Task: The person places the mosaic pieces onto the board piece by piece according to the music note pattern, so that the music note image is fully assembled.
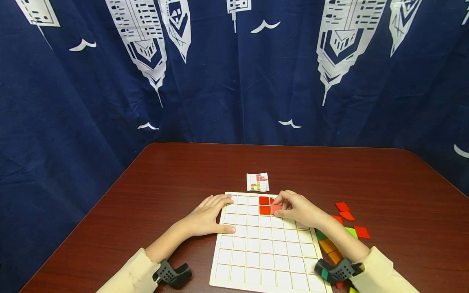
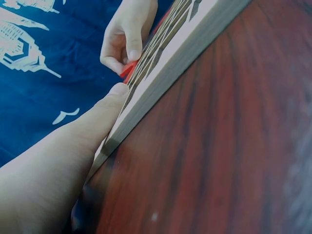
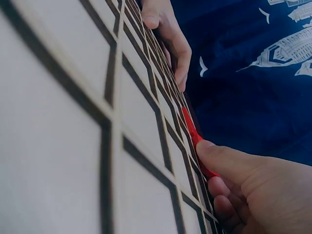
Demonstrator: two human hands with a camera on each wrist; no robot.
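A white grid board (image 1: 253,248) lies on the table, with red square tiles (image 1: 264,210) set in cells near its far edge. My right hand (image 1: 298,208) pinches a red square tile (image 1: 275,209) between thumb and fingers, right beside those set tiles. Another red piece (image 1: 272,200) is partly covered by the fingers. In the right wrist view the thumb and fingers of that hand (image 3: 258,190) meet at the board's far side. My left hand (image 1: 207,215) rests on the board's left edge, fingers spread and the thumb (image 2: 109,105) lying along the rim.
A small printed card (image 1: 257,182) with a coloured pattern lies just beyond the board. Loose red (image 1: 362,232), orange (image 1: 327,245) and green (image 1: 351,232) pieces lie at the board's right, some under my right forearm. A blue patterned curtain (image 1: 234,81) hangs behind the table.
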